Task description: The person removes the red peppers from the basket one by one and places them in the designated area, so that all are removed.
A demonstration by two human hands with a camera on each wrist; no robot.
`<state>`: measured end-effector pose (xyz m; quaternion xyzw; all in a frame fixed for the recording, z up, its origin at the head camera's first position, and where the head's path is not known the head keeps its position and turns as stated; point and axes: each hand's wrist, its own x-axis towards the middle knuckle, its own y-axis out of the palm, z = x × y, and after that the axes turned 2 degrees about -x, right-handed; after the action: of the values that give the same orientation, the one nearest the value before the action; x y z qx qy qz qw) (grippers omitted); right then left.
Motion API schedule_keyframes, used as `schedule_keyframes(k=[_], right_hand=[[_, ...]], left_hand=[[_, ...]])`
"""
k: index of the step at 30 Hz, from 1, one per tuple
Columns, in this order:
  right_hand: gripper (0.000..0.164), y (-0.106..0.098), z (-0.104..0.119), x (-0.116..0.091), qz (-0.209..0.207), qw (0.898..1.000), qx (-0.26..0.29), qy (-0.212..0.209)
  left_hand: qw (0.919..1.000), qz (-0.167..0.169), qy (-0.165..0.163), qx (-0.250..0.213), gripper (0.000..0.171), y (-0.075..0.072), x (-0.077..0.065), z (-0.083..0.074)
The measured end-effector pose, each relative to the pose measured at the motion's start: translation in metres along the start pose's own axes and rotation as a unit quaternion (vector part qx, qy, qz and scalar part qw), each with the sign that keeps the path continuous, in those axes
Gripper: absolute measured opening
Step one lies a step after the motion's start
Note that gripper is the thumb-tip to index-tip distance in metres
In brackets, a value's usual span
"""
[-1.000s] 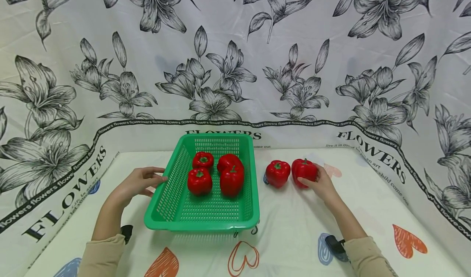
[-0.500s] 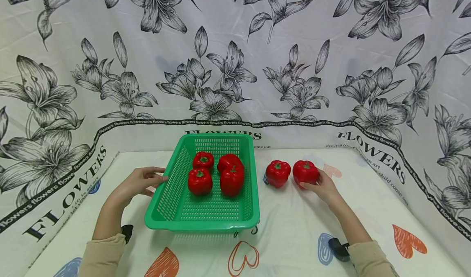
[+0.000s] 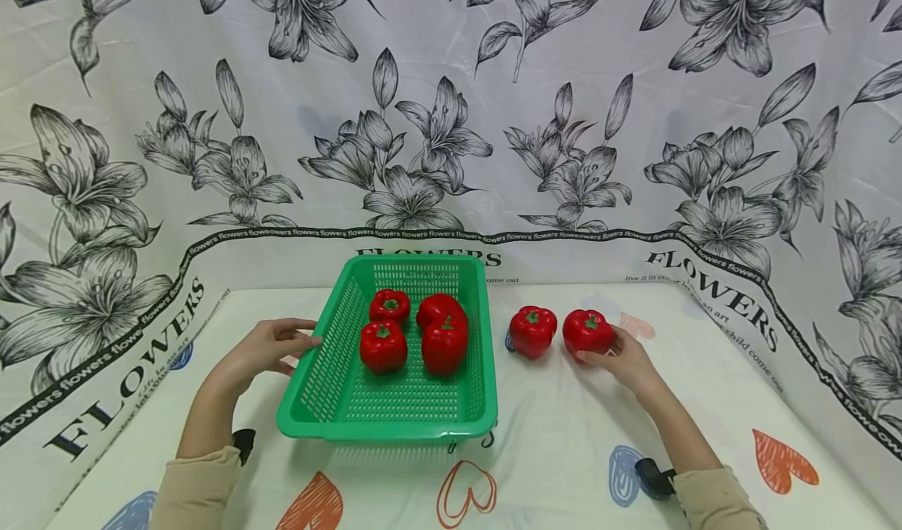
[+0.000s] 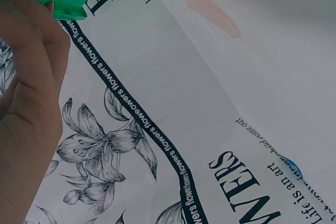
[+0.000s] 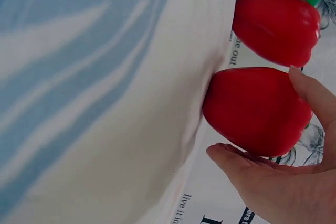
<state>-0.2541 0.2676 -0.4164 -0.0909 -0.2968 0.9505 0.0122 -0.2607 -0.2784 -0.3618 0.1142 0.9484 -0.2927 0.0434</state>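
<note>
Person's R hand [image 3: 627, 358] held a glossy red bell pepper w/ a green stem [image 3: 588, 331] at the far R of the group, thumb on the near side, fingers curled round the other; R wrist view showed the pepper btwn thumb & fingertips. Stem end faced up, tipped a bit twd the head cam. Couldn't tell if its base met the cloth.

Just L of it, w/ a small gap, stood a second blocky red pepper [image 3: 532, 331], stem up, btwn the held one & the basket.

L hand [image 3: 264, 350] was at the L side of a green rectangular plastic basket w/ slotted walls [image 3: 387, 431], fingers loosely extended & a bit apart, tips touching the rim. L wrist view cut off part of that hand.

In the basket, 4 red peppers: back-L one [image 3: 389, 306] & front-L one [image 3: 383, 348], both w/ stems showing; back-R one [image 3: 437, 309] partly hidden behind front-R one [image 3: 444, 351].

Under it all, a white cloth w/ printed hearts [image 3: 550, 436]; behind, a white backdrop w/ b&w lily prints [image 3: 412, 201] & "FLOWERS" lettering. Both arms wore beige sleeves [image 3: 200, 483].
</note>
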Motion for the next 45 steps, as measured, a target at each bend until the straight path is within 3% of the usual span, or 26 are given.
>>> schedule_keyframes(k=[8,17,32,45], right_hand=[[0.097,-0.005,0.006,-0.003,-0.029,1.0,-0.003,0.007],[0.1,-0.007,0.017,-0.008,-0.062,0.997,0.033,0.013],[0.092,0.001,0.045,-0.016,-0.11,0.989,0.097,-0.004],[0.09,0.015,0.072,-0.022,-0.093,0.984,0.138,-0.061]], left_hand=[[1.0,0.0,0.003,-0.003,0.066,0.0,-0.002,-0.001],[1.0,0.001,0.002,-0.003,0.066,0.0,-0.001,0.0],[1.0,0.001,0.003,-0.003,0.067,0.001,-0.001,0.001],[1.0,0.0,0.004,0.001,0.066,0.0,-0.002,-0.001]])
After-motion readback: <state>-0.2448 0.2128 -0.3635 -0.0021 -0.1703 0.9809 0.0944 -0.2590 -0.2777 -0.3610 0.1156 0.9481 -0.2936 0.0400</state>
